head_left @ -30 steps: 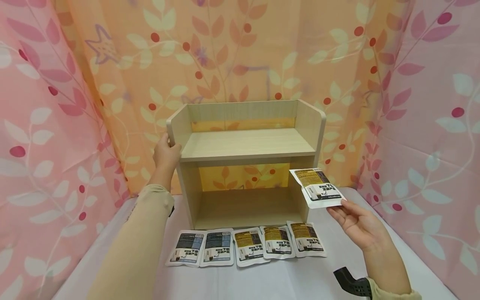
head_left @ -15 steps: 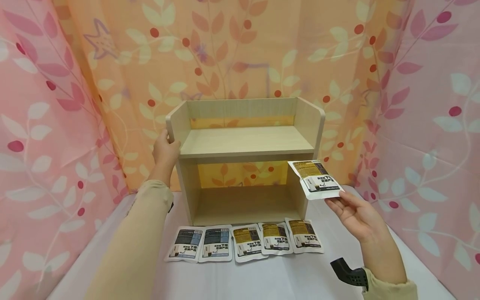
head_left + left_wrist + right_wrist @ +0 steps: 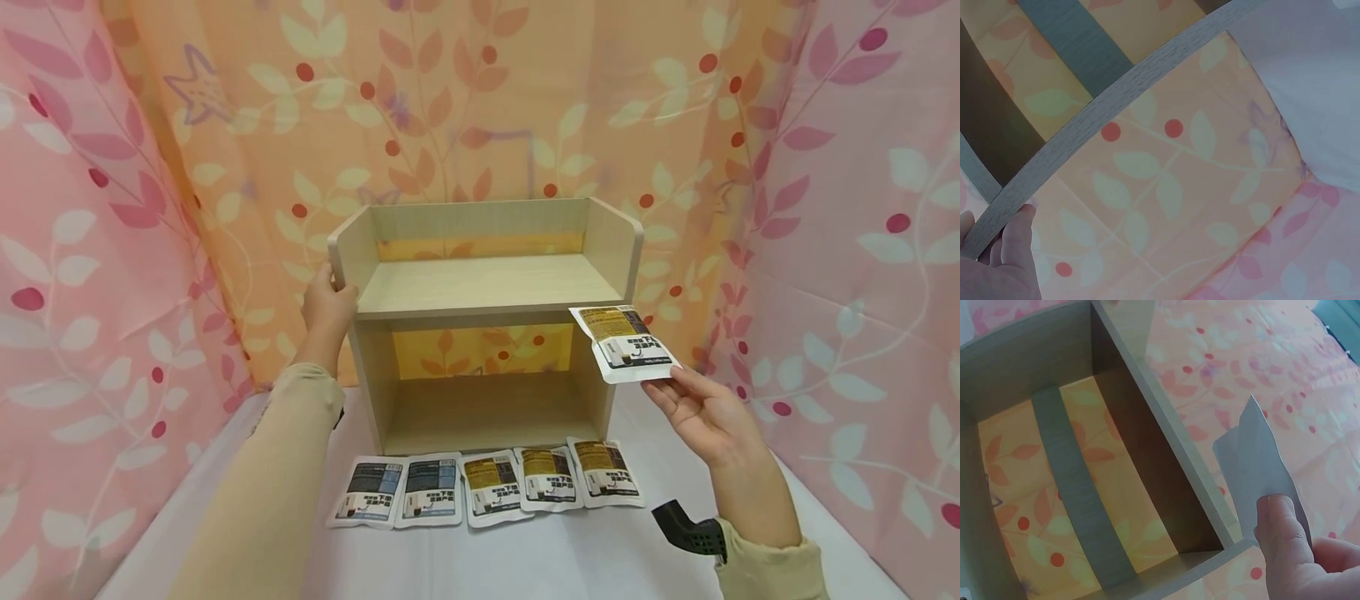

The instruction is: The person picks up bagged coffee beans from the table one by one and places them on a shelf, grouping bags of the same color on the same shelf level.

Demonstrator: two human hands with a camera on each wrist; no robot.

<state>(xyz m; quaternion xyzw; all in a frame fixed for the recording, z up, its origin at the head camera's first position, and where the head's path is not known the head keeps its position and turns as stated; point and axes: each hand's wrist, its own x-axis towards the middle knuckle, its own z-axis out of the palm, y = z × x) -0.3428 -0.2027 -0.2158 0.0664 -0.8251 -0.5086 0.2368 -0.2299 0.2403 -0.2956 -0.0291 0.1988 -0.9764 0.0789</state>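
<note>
My left hand (image 3: 330, 310) grips the left side panel of a pale wooden two-tier shelf (image 3: 495, 283); in the left wrist view the thumb and fingers (image 3: 1017, 237) sit on either side of the panel edge. My right hand (image 3: 701, 417) pinches a white packet (image 3: 626, 343) with a gold and dark label by its lower right corner. In the head view this packet is held up in front of the shelf's right side, label facing me. From the right wrist view its plain pale back (image 3: 1257, 465) shows, with fingertips pressed on it.
In front of the shelf, several packets lie in a row on the white tabletop (image 3: 525, 558): two with blue labels (image 3: 431, 490) at left, others with gold labels (image 3: 550, 477) at right. Floral curtains (image 3: 465, 100) enclose the back and both sides.
My right hand has raised the packet a little and shifted it slightly left toward the shelf. The left hand keeps its grip on the side panel.
</note>
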